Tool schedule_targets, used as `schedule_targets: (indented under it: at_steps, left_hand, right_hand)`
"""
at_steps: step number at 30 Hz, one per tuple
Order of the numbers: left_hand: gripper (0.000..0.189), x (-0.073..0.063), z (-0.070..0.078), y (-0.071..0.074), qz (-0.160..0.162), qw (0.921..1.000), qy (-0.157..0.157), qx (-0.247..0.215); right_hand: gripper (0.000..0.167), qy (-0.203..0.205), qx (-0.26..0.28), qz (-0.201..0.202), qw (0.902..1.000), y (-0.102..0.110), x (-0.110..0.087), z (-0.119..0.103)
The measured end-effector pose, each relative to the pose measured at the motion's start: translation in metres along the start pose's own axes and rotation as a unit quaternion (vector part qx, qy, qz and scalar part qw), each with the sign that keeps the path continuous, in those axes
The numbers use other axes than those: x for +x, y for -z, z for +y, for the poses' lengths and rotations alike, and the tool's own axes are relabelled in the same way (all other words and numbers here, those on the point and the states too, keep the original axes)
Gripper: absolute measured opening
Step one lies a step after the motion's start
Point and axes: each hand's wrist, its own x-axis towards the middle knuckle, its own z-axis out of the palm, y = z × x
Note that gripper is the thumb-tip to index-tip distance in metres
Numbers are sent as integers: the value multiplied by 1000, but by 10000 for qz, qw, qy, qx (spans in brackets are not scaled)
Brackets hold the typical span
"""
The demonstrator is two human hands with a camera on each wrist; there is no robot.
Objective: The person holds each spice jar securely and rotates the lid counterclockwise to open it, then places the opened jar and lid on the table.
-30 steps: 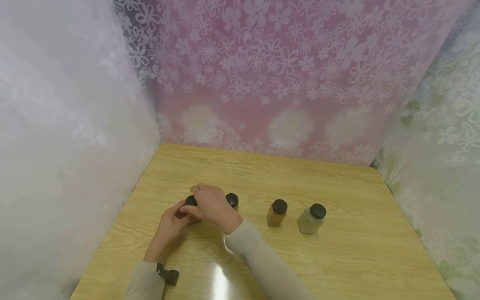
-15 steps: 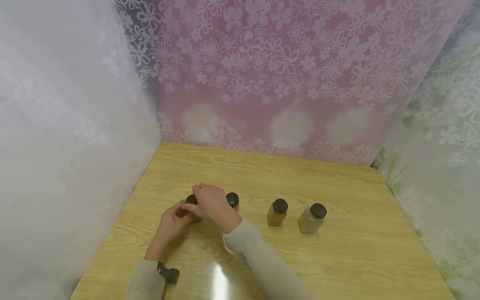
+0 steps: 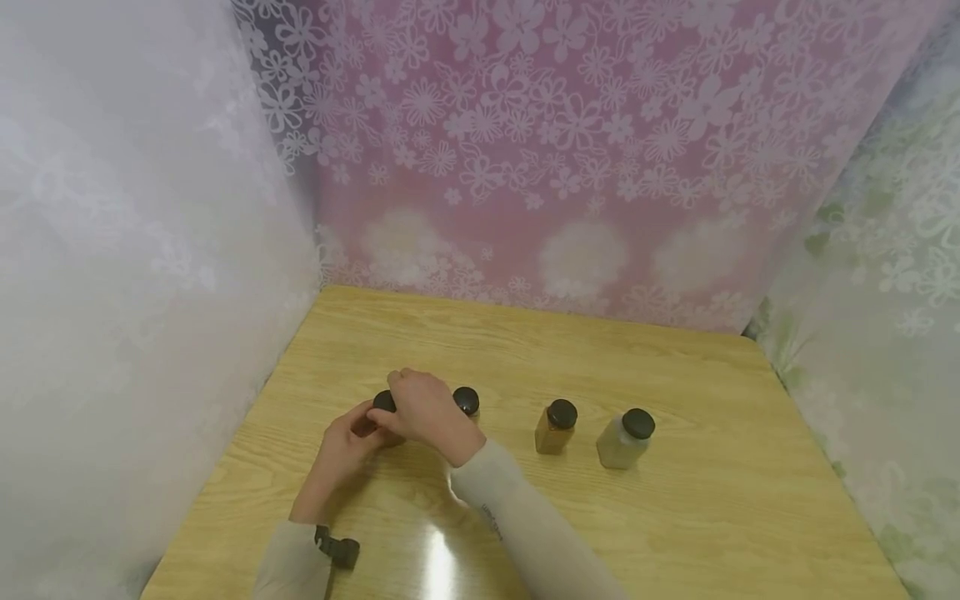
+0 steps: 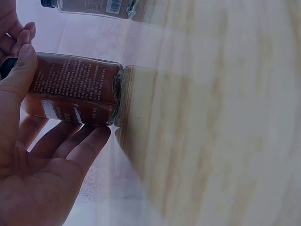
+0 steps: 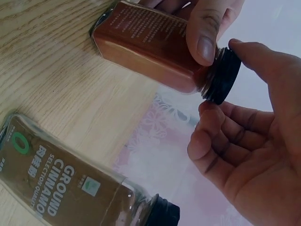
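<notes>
A square glass spice jar [image 4: 75,84] of red-brown powder stands on the table at the left, white print on its side. My left hand [image 3: 341,450] grips its body, thumb on one face and fingers on another. The black lid [image 5: 223,77] sits on the jar's neck. Around that lid, my right hand [image 3: 431,412] pinches with the thumb on one side and fingertips on the other. Just right of it stands a jar labelled ground cinnamon [image 5: 70,174], mostly hidden behind the right hand in the head view.
Farther right on the wooden table [image 3: 712,500] stand an orange-brown spice jar [image 3: 553,433] and a jar of pale powder [image 3: 618,446], both with black lids. A pink flowered sheet [image 3: 525,167] hangs behind the table; pale sheets flank both sides.
Both hands keep their hold on the red-brown jar and its lid, with hardly any movement. The whole head view shifts very slightly.
</notes>
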Motion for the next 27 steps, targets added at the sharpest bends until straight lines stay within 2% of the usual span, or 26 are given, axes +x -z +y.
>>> schedule_targets:
  at_steps: [8, 13, 18, 23, 27]
  left_hand:
    - [51, 2, -3, 0, -22, 9999, -88, -71]
    - [54, 2, -2, 2, -72, 9999, -61, -117]
    - [55, 0, -2, 2, -70, 9999, 64, -118]
    - [53, 0, -2, 1, -45, 9999, 101, -67]
    - [53, 0, -1, -1, -31, 9999, 119, -68]
  right_hand:
    - [42, 288, 470, -224, 9982, 3, 1, 5]
    - [37, 453, 651, -392, 9961, 5, 1, 7]
    - [42, 563, 841, -661, 9927, 7, -1, 7]
    - [56, 193, 721, -546, 9957, 4, -3, 7]
    - [56, -193, 476, -326, 9981, 3, -2, 7]
